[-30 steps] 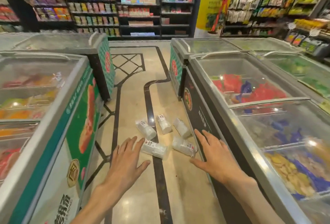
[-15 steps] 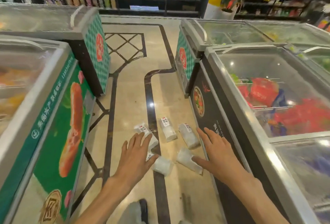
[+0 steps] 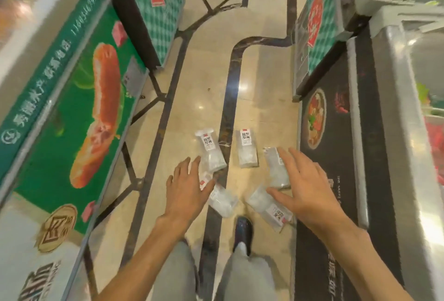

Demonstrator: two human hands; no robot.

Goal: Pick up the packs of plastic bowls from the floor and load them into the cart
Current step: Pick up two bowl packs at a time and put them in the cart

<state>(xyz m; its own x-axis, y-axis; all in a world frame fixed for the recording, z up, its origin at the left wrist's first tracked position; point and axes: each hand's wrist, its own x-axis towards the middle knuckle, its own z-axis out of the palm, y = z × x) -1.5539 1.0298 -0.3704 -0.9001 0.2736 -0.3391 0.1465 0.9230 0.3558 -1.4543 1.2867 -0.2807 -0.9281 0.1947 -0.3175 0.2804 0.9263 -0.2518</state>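
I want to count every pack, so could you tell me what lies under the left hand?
Under the left hand, one clear plastic pack of bowls shows; its labelled end is partly covered.

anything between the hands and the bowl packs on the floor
Nothing visible does. The left hand is open over the nearest left pack, and the right hand is open over the two right packs. Only bare floor lies around them. The cart is not in view.
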